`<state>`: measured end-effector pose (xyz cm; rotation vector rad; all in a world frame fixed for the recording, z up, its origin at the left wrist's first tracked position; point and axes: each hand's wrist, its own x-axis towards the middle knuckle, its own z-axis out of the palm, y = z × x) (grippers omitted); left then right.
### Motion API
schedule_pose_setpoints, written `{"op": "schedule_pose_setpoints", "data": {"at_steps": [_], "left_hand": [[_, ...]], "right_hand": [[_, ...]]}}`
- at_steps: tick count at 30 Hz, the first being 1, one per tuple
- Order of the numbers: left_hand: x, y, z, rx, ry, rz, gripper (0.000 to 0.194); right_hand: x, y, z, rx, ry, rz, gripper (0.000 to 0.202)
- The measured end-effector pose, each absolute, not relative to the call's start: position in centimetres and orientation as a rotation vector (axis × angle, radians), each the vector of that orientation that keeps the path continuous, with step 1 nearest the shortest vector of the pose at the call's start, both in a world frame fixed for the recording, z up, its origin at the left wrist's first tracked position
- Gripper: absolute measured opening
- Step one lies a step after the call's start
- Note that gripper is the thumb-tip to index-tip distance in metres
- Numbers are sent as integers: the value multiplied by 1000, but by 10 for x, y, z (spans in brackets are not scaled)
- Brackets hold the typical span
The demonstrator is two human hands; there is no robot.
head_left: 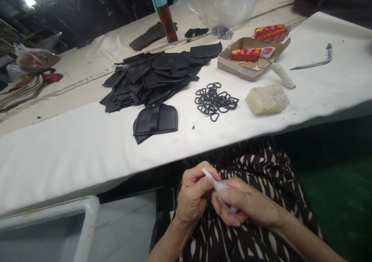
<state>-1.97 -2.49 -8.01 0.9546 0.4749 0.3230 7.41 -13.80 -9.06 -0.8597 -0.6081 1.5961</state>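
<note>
Over my lap, just in front of the table edge, both hands meet at a small white glue bottle [220, 188] with a long thin nozzle. My right hand [240, 202] is wrapped round the bottle's body, and a bit of red shows between the fingers. Thumb and fingers of my left hand [193, 194] are closed at the nozzle, which points up and to the left. On the table beyond lie a black leather flap piece with a strap [155, 119], a heap of similar black pieces [157, 72] and a pile of black D-rings [215, 100].
Right of the rings sits a pale wax-like block [267, 99]. Behind it are a cardboard tray [236, 69] with red glue boxes, a wrapped-handle tool [281, 75] and a pointed metal tool [315, 63]. A tea bottle [167, 19] and a plastic bag [217, 6] stand farther back.
</note>
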Motion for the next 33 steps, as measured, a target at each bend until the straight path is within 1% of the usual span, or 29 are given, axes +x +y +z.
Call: {"op": "schedule_pose_setpoints", "data": {"at_steps": [4,7,9,11,13,16,19,23,26,28,31,33], "left_hand": [[-18,-23,-82,947,466,313,19],[-16,-20,-82,961,490,299,17],[-16,-20,-82,952,532,337,25],[-17,-22,-83,922,599,367,34],[-19,-26,-84,882,653,339,32],[-23,-33,-87,788,608,245,26],[-23,-37,-90,663,501,151,22],[-21,-37,-97,606,499,132,17],[-21,-37,-102,634,503,114,20],[-22,-38,-103,653,499,91,23],[-24,-39,-102,686,519,86,26],[-25,-40,-101,729,551,114,25]], "right_hand": [[75,-140,-84,-1045,-689,1508,41],[74,-139,-79,-1220,-738,1342,40],[73,-137,-79,-1323,-747,1186,39],[72,-137,-81,-1379,-754,1053,32],[71,-137,-85,-1428,-784,951,29],[70,-139,-94,-1542,-808,832,32],[70,-139,-100,-1559,-771,806,34],[67,-138,-102,-1490,-702,949,36],[65,-140,-103,-1532,-684,1006,34],[65,-143,-101,-1582,-692,976,33],[69,-148,-94,-1670,-653,819,32],[73,-149,-88,-1716,-571,715,28]]}}
